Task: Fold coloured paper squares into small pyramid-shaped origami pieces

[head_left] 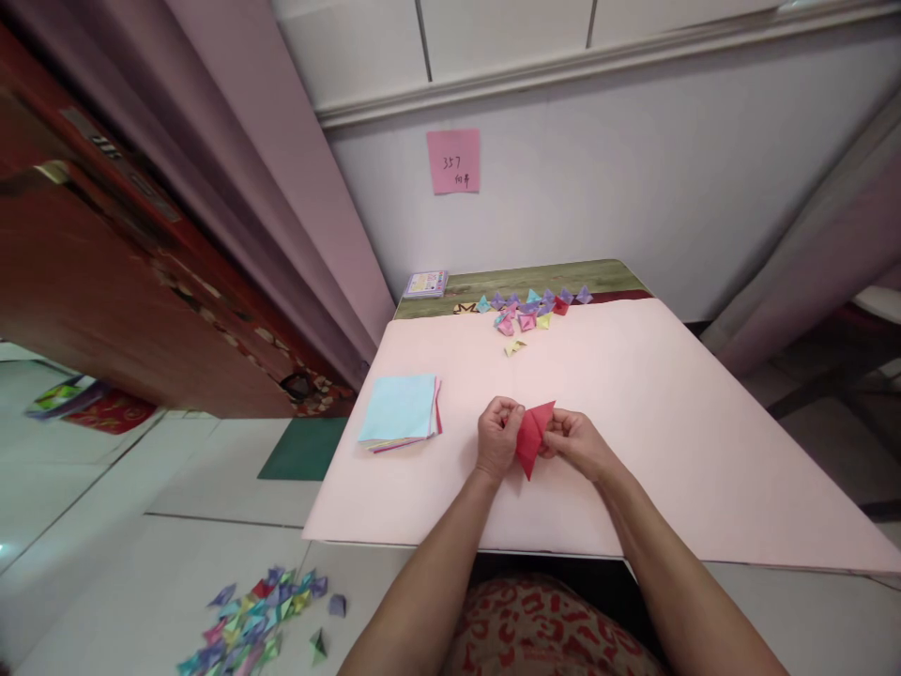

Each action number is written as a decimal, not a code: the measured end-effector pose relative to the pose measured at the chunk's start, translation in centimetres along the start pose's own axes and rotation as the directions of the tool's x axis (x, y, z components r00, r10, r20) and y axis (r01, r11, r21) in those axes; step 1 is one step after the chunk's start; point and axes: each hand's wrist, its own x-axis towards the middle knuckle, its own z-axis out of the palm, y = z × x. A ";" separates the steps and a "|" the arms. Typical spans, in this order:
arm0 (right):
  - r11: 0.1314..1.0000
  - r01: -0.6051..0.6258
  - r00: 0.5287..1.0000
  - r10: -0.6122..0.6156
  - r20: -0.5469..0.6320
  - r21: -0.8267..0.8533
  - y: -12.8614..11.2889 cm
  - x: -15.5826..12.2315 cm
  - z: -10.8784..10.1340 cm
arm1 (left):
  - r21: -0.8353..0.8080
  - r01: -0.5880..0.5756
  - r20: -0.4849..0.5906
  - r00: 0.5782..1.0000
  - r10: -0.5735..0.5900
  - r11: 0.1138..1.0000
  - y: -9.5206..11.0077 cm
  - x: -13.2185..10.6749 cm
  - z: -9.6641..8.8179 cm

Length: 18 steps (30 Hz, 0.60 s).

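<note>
Folding looks to be the step in hand, from where I stand. The red paper (533,439) is held up between two hands over the near middle of the table, its creased faces coming to one point at the upper right and another at the bottom. The left hand (498,437) is curled, gripping the paper's left side between thumb and fingers; the right hand (573,441) pinches its right edge. The two stand just apart, with the paper bridging them.

I'd judge the shape half made: it is creased, but larger and flatter than the small folded pieces (527,322) clustered at the far side. The next move, to my mind, calls for a steady left grip while the right fingers work the edge and press a fold sharp; which fold, I can't tell, as the fingers cover part of it.

To the left, well apart from the hands, lies a stack (400,408) of square sheets, pale blue on top. A pale yellow piece (515,347) sits nearer than the cluster. On the floor at near left is a loose pile (264,606) of more folded pieces.
</note>
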 end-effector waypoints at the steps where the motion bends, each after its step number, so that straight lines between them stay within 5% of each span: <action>1: 1.000 0.000 1.000 -0.001 -0.005 -0.028 0.0 0.1 0.2 | -0.021 0.018 0.002 1.000 -0.018 1.000 0.0 0.1 0.0; 10: 0.994 0.059 0.971 -0.078 -0.225 -0.087 0.7 1.0 1.5 | -0.041 0.051 0.007 0.999 -0.051 0.998 0.2 0.3 -0.2; 15: 0.939 0.100 0.935 -0.202 -0.293 -0.329 1.0 1.4 2.2 | 0.047 -0.002 0.013 1.000 0.001 0.999 0.1 0.4 -0.1; 18: 0.940 0.068 0.917 -0.192 -0.351 -0.335 1.2 1.5 2.5 | 0.074 -0.014 0.008 1.000 0.014 0.997 0.3 0.4 0.0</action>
